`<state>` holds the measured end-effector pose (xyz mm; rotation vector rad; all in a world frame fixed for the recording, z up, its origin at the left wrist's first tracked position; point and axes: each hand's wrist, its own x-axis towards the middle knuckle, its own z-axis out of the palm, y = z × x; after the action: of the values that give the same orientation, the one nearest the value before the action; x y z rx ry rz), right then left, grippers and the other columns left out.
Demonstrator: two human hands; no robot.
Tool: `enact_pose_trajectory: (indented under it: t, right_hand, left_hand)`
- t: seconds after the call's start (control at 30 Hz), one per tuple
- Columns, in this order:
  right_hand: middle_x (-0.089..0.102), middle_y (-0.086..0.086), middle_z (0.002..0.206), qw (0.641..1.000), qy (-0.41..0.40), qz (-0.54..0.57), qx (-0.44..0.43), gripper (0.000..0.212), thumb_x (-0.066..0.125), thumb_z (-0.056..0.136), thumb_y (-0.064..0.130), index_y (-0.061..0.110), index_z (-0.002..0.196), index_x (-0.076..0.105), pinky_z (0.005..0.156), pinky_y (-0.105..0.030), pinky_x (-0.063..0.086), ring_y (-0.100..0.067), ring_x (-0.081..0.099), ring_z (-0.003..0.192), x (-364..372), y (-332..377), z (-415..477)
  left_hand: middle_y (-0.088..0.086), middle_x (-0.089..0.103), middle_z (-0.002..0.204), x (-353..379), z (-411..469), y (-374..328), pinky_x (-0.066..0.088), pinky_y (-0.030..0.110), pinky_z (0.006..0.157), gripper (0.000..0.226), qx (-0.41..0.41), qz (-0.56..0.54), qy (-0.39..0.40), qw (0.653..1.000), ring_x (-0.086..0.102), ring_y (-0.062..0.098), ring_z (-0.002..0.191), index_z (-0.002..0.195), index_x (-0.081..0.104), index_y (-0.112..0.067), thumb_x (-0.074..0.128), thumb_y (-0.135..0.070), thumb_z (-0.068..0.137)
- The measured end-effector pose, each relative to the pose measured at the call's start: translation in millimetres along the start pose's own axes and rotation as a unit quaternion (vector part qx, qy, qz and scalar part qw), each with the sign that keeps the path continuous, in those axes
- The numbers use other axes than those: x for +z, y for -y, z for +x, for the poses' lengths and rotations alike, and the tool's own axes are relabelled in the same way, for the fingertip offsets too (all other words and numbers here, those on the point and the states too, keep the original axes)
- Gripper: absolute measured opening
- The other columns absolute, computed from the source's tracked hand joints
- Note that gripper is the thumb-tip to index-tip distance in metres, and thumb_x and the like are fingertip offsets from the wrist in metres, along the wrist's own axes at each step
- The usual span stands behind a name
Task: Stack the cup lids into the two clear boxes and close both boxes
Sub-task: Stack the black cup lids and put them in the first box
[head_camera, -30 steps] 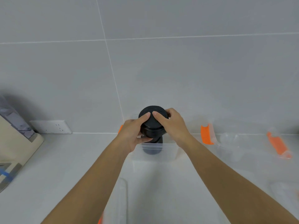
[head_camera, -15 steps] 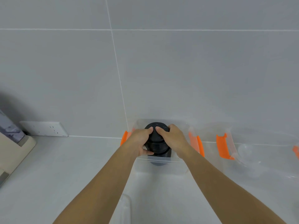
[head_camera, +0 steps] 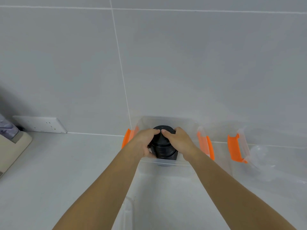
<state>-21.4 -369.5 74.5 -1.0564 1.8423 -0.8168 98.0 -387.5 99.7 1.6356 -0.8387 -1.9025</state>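
A stack of black cup lids (head_camera: pixel 163 146) stands inside a clear box (head_camera: pixel 189 123) with orange latches against the wall. My left hand (head_camera: pixel 146 140) grips the stack from the left and my right hand (head_camera: pixel 178 141) grips it from the right, fingertips meeting on top. The stack's bottom is hidden behind the box's near wall. A second clear box (head_camera: pixel 245 135) with an orange latch stands to the right and holds clear lids (head_camera: pixel 260 151).
A white wall socket (head_camera: pixel 39 124) sits low on the tiled wall at left. A beige appliance (head_camera: pixel 12 146) stands at the far left edge. A clear box lid (head_camera: pixel 127 211) lies on the counter between my forearms.
Both hands have lowered the stack of black lids down into the clear box. The view has shifted, bringing both boxes closer.
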Motion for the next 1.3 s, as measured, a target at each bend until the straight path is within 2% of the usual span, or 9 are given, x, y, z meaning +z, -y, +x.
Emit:
enact_pose_trajectory:
  t: [0.23, 0.3, 0.47, 0.7, 0.83, 0.93, 1.0, 1.17, 1.3]
  right_hand:
    - [0.059, -0.009, 0.122, 0.999, 0.026, 0.038, 0.025, 0.05, 0.057, 0.085, 0.043, 0.009, 0.121, 0.049, 0.065, -0.028, 0.04, -0.026, 0.057, 0.107, -3, 1, -6]
    - [0.06, -0.009, 0.121, 0.997, 0.036, 0.063, 0.036, 0.044, 0.059, 0.086, 0.035, 0.01, 0.121, 0.05, 0.071, -0.03, 0.042, -0.025, 0.058, 0.104, -6, 1, -8]
    - [0.062, -0.011, 0.115, 0.993, 0.055, 0.09, 0.044, 0.033, 0.059, 0.088, 0.019, 0.009, 0.118, 0.051, 0.058, -0.025, 0.041, -0.021, 0.056, 0.089, -10, 2, -13]
    - [0.059, -0.006, 0.104, 0.993, 0.048, 0.096, 0.042, 0.031, 0.059, 0.088, 0.022, 0.012, 0.116, 0.052, 0.054, -0.024, 0.034, -0.008, 0.05, 0.07, -11, 3, -15]
    - [0.052, -0.006, 0.119, 0.997, 0.04, 0.062, 0.02, 0.05, 0.058, 0.089, 0.029, 0.011, 0.132, 0.041, 0.076, -0.024, 0.039, -0.018, 0.055, 0.099, -12, 6, -17]
    - [0.04, -0.009, 0.145, 0.999, 0.022, 0.023, -0.009, 0.065, 0.056, 0.09, 0.034, 0.012, 0.144, 0.029, 0.095, -0.028, 0.034, -0.025, 0.042, 0.13, -19, 10, -21]
    - [0.036, -0.008, 0.148, 1.0, 0.009, 0.011, -0.027, 0.066, 0.055, 0.09, 0.036, 0.013, 0.145, 0.028, 0.097, -0.029, 0.033, -0.024, 0.04, 0.132, -25, 15, -28]
    - [0.04, -0.007, 0.145, 0.997, -0.002, -0.026, -0.071, 0.065, 0.056, 0.088, 0.038, 0.017, 0.144, 0.03, 0.094, -0.029, 0.036, -0.024, 0.044, 0.128, -55, 31, -51]
    - [0.049, -0.005, 0.135, 0.995, -0.014, -0.017, -0.097, 0.066, 0.057, 0.086, 0.045, 0.023, 0.142, 0.031, 0.103, -0.039, 0.041, -0.023, 0.051, 0.118, -83, 36, -79]
  left_hand:
    - [0.008, 0.053, 0.102, -3, 5, 4, 0.048, 0.06, 0.086, 0.016, -0.005, -0.021, 0.015, 1.0, 0.048, 0.027, 0.11, 0.106, 0.058, -0.01, 0.057, -0.015, 0.09]
    - [0.007, 0.054, 0.107, -4, 4, 4, 0.049, 0.057, 0.077, 0.025, -0.001, -0.031, 0.026, 0.999, 0.048, 0.026, 0.112, 0.111, 0.058, -0.011, 0.06, -0.016, 0.087]
    - [0.005, 0.055, 0.108, -3, -2, 5, 0.048, 0.047, 0.056, 0.028, 0.01, -0.026, 0.034, 0.999, 0.049, 0.025, 0.11, 0.114, 0.06, -0.012, 0.06, -0.018, 0.087]
    - [0.006, 0.057, 0.11, -2, -6, 5, 0.048, 0.046, 0.085, 0.023, 0.013, -0.031, 0.017, 0.999, 0.05, 0.024, 0.11, 0.109, 0.059, -0.013, 0.06, -0.019, 0.087]
    - [0.007, 0.05, 0.139, 0, -9, 3, 0.028, 0.039, 0.111, 0.043, 0.051, 0.016, -0.019, 0.998, 0.04, 0.022, 0.133, 0.126, 0.055, -0.011, 0.061, -0.023, 0.086]
    - [0.009, 0.047, 0.141, -2, -18, -3, 0.028, 0.036, 0.108, 0.036, 0.08, 0.071, -0.037, 0.994, 0.04, 0.023, 0.131, 0.122, 0.056, -0.01, 0.06, -0.023, 0.088]
    - [0.008, 0.047, 0.14, -3, -26, -10, 0.03, 0.036, 0.103, 0.027, 0.096, 0.126, -0.04, 0.987, 0.042, 0.024, 0.126, 0.114, 0.059, -0.011, 0.057, -0.024, 0.09]
    - [0.004, 0.047, 0.141, -8, -54, -24, 0.032, 0.028, 0.093, 0.049, 0.203, 0.269, -0.029, 0.941, 0.046, 0.021, 0.123, 0.135, 0.048, -0.01, 0.055, -0.031, 0.092]
    - [0.001, 0.046, 0.145, -8, -87, -20, 0.036, 0.028, 0.101, 0.058, 0.311, 0.342, -0.054, 0.885, 0.046, 0.016, 0.13, 0.141, 0.041, -0.017, 0.054, -0.04, 0.09]
